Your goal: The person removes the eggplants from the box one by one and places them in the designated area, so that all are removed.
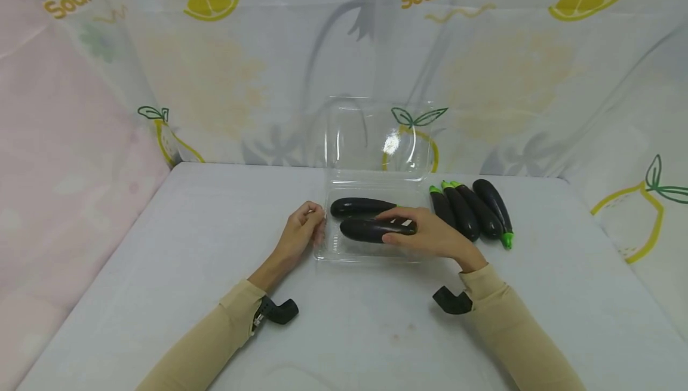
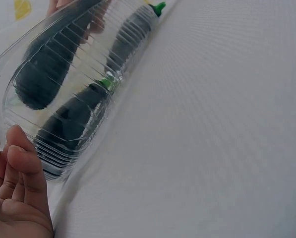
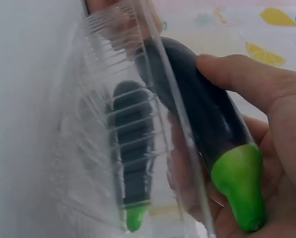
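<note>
A clear plastic clamshell container [image 1: 371,254] lies on the table, its lid [image 1: 355,140] raised behind it. My left hand [image 1: 304,230] grips the container's left rim, thumb and curled fingers at the edge in the left wrist view. My right hand [image 1: 424,233] holds an eggplant [image 1: 361,231] over the container, fingers and thumb on either side of its dark body. Its green stem end [image 3: 239,173] points back toward the palm in the right wrist view. Another eggplant [image 1: 360,206] lies inside the container, toward its back side.
Several more eggplants [image 1: 486,200] lie side by side right of the container, one with its green end toward the front. A white cloth covers the table [image 1: 215,212]. Behind it hangs a lemon-print curtain [image 1: 290,68], close to the raised lid.
</note>
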`<state>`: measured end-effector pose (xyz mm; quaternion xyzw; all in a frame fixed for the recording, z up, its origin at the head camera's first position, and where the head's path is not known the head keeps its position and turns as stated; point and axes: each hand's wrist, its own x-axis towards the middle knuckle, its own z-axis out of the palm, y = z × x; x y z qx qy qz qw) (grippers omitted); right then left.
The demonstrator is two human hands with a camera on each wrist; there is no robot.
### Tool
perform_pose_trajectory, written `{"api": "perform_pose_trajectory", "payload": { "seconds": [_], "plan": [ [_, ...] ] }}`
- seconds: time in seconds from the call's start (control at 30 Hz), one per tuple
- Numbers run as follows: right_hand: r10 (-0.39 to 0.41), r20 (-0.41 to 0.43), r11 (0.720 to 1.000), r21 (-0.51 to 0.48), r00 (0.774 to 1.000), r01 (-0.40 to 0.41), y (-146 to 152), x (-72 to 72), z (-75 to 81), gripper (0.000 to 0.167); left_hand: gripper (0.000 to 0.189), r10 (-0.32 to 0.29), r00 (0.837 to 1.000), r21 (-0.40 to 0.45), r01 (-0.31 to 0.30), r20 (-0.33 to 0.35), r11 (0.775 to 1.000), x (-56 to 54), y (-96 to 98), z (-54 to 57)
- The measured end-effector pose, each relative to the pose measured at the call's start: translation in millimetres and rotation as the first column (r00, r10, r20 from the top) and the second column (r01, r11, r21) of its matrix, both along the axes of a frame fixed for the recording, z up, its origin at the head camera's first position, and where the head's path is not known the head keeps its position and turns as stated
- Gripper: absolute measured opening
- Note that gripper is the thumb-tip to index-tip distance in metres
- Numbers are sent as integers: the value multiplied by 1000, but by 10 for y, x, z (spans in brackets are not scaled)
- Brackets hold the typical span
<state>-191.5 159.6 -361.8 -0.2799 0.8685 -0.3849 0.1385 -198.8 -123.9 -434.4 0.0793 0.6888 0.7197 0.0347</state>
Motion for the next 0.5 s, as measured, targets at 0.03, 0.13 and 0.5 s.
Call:
{"api": "perform_pose_trajectory", "payload": {
  "seconds": [0.03, 0.13, 0.5],
  "plan": [
    [-15, -8, 1000, -6, 1000, 14, 16, -5, 11, 40, 15, 0, 1000, -1, 0, 1, 1000, 1, 0, 1],
    [-58, -35, 998, -26, 998, 57, 71, -25, 38, 39, 15, 3, 1000, -2, -3, 3, 1000, 4, -2, 5],
    [-225, -101, 971, -106, 969, 214, 332, -97, 160, 41, 17, 5, 1000, -6, -5, 17, 1000, 1, 0, 18]
  ]
}}
